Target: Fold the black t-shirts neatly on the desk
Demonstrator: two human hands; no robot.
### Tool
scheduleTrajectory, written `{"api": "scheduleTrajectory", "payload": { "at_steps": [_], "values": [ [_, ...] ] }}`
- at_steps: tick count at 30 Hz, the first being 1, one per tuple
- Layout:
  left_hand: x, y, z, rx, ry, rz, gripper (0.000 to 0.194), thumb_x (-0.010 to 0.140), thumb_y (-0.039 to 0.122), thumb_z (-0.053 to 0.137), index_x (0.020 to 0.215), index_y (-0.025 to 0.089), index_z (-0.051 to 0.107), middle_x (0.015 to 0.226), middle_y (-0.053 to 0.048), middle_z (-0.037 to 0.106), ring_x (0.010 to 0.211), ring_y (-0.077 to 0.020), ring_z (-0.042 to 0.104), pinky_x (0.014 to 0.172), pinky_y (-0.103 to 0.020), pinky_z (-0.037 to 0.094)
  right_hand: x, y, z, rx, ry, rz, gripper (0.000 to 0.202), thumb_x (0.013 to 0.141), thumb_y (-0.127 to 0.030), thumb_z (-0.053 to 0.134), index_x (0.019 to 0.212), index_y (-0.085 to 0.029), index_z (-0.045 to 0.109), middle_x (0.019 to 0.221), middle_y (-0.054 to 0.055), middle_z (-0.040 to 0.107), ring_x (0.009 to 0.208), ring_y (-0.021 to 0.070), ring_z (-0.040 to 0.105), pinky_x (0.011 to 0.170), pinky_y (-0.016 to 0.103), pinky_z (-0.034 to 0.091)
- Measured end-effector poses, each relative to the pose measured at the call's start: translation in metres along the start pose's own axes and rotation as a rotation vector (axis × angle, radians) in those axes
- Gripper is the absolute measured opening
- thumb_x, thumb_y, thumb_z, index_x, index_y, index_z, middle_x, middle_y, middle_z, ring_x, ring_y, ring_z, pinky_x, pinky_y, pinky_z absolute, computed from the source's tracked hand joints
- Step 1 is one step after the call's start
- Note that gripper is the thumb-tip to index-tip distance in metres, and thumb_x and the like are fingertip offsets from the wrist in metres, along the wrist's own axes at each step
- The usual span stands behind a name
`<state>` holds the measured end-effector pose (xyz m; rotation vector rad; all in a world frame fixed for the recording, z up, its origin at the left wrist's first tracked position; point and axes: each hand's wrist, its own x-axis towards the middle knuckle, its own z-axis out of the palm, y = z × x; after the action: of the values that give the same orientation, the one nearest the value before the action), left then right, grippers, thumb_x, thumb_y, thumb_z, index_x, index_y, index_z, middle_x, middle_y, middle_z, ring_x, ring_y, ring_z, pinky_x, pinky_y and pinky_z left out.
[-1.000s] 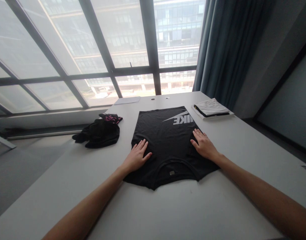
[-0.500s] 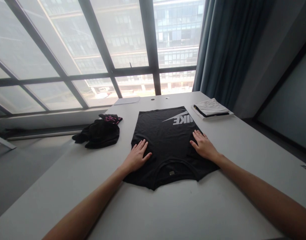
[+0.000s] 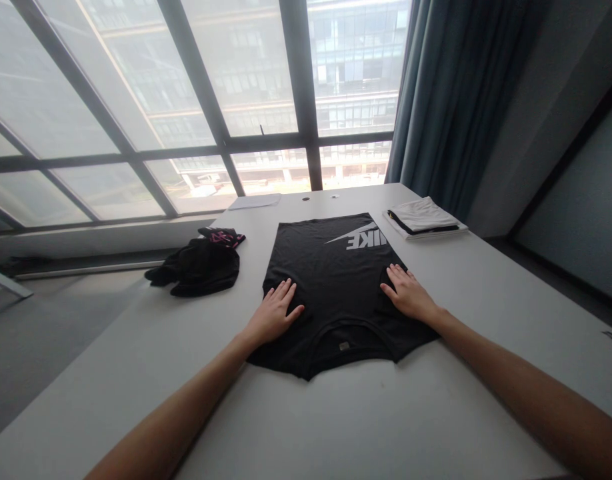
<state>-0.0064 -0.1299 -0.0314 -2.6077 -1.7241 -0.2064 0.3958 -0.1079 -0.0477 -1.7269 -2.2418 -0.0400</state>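
A black T-shirt [image 3: 336,287] with white lettering lies spread flat on the white table, its neckline toward me and its hem toward the window. The lettering appears upside down near the far right edge of the shirt. My left hand [image 3: 276,310] rests flat on the shirt's left side, fingers stretched out and thumb apart. On the right side, my right hand [image 3: 409,293] lies with its fingers extended on the fabric near the sleeve. Neither hand grips anything. Parts of both sleeves are hidden under my hands.
Crumpled black clothing [image 3: 206,267] with pink marks lies at the table's left edge. Folded white and black garments [image 3: 426,219] sit at the back right. A white sheet [image 3: 255,202] lies at the far left edge of the table [image 3: 346,427], before the window and a blue curtain [image 3: 436,100].
My right hand has shifted very slightly toward me on the shirt. My left hand and the shirt look unchanged.
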Motion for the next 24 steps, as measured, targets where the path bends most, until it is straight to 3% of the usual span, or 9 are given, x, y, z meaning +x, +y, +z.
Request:
{"api": "scheduleTrajectory", "payload": {
  "at_steps": [5, 13, 21, 24],
  "values": [
    [-0.001, -0.002, 0.002, -0.002, 0.029, 0.015, 0.075, 0.101, 0.062, 0.034, 0.157, 0.012, 0.035, 0.165, -0.013, 0.022, 0.153, -0.0295, 0.021, 0.123, -0.049, 0.022, 0.002, -0.001, -0.006, 0.032, 0.098, -0.019, 0.066, 0.103, -0.046, 0.031, 0.151, -0.002, 0.042, 0.16, 0.02, 0.036, 0.15, 0.0294, 0.031, 0.123, 0.047, 0.025],
    [0.0, -0.001, 0.0, -0.014, 0.007, 0.002, 0.075, 0.101, 0.062, 0.035, 0.157, 0.012, 0.035, 0.165, -0.014, 0.022, 0.154, -0.0299, 0.02, 0.123, -0.049, 0.022, -0.001, 0.001, 0.002, 0.013, 0.004, -0.001, 0.066, 0.102, -0.047, 0.036, 0.149, -0.002, 0.045, 0.158, 0.021, 0.038, 0.15, 0.0323, 0.031, 0.122, 0.052, 0.026],
    [-0.011, 0.009, -0.021, -0.042, 0.06, 0.117, 0.078, 0.099, 0.065, 0.039, 0.16, 0.017, 0.028, 0.165, -0.012, 0.024, 0.153, -0.0292, 0.021, 0.124, -0.051, 0.021, 0.002, -0.007, -0.02, 0.152, 0.241, -0.131, 0.053, 0.102, -0.033, 0.036, 0.145, -0.008, 0.053, 0.153, 0.016, 0.048, 0.147, 0.0251, 0.038, 0.123, 0.045, 0.027],
    [-0.013, 0.018, -0.019, -0.073, 0.019, 0.146, 0.077, 0.1, 0.064, 0.038, 0.161, 0.018, 0.025, 0.166, -0.011, 0.021, 0.154, -0.0279, 0.02, 0.124, -0.05, 0.02, 0.001, -0.008, -0.015, 0.162, 0.164, -0.19, 0.054, 0.101, -0.033, 0.039, 0.148, -0.008, 0.049, 0.156, 0.015, 0.044, 0.149, 0.0258, 0.034, 0.123, 0.047, 0.028]
  ]
}}
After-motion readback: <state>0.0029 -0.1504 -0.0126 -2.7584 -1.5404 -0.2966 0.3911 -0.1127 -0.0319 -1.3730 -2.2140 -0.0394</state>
